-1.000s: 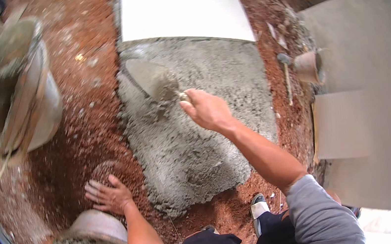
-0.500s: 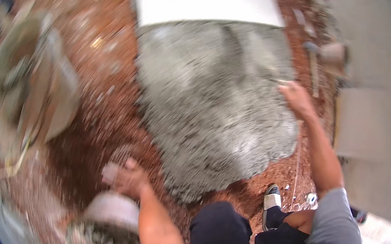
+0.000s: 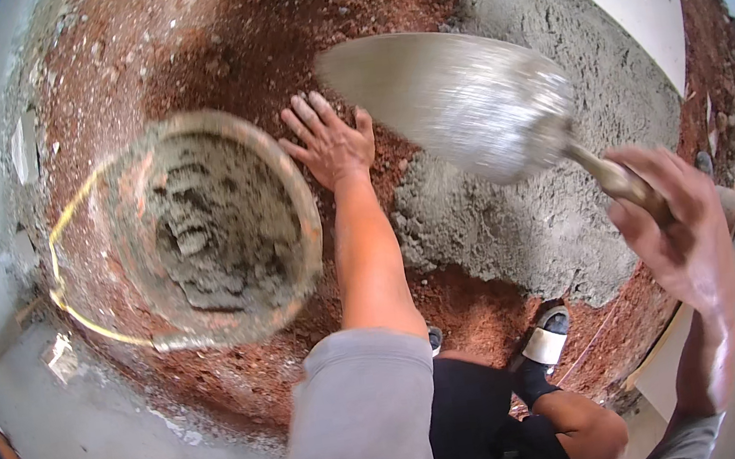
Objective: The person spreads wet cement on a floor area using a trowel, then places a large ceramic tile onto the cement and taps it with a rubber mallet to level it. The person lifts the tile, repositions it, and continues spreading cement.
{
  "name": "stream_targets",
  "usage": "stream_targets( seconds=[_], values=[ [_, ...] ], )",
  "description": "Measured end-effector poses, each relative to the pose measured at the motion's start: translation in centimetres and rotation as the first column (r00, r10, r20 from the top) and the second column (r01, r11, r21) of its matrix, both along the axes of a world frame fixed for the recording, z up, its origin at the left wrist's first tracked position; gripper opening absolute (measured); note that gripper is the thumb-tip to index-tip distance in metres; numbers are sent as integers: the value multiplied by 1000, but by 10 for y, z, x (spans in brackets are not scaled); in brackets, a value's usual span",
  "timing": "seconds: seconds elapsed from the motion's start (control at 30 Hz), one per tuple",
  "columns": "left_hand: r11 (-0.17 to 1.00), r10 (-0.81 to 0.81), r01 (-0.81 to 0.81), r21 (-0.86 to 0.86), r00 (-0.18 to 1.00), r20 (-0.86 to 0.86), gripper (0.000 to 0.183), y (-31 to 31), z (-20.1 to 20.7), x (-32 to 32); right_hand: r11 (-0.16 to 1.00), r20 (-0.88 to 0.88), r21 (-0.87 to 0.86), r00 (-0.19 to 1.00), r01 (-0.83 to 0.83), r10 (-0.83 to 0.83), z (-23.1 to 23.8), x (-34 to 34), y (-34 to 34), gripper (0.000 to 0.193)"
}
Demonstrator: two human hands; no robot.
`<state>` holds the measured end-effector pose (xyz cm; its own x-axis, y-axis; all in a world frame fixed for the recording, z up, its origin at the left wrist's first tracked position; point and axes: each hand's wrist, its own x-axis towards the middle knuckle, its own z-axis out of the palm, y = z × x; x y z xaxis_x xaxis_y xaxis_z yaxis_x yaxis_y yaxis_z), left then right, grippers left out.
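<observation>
Now the trowel [image 3: 463, 103] is up, away from the mortar bed [image 3: 519, 236]

Half a second ago the right hand [image 3: 678, 219] was low by the bed's right edge; now it holds the trowel raised, and the view has turned left, bringing the bucket [image 3: 309, 209] of wet mortar well into sight. Work across the bed's surface seems paused. The right hand is closed around the handle; the left hand [image 3: 332, 145] is empty, fingers spread over the red soil [image 3: 221, 53] between bucket and bed (whether it touches down is unclear).

The trowel appears above the bed's left part and neighbouring soil, though blur hides its exact height. Its long axis slants across the view, tip far-left, handle near-right.
</observation>
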<state>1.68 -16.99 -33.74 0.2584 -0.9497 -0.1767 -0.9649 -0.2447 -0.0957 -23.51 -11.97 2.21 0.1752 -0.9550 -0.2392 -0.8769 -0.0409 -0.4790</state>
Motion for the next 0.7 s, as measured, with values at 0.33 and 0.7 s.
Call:
stream_targets(
  seconds=[0.33, 0.7],
  values=[
    [850, -327, -57, -524, 722, -610, 36, 89, 65, -14, 812, -479, -57, 730, -581, 489, -24, 185, -20, 35],
    [758, -37, -467, -454, 665, -746, 25, 339, 81, 120, 741, -552, 160, 563, -653, 615, -14, 242, 11, 35]
  ],
)
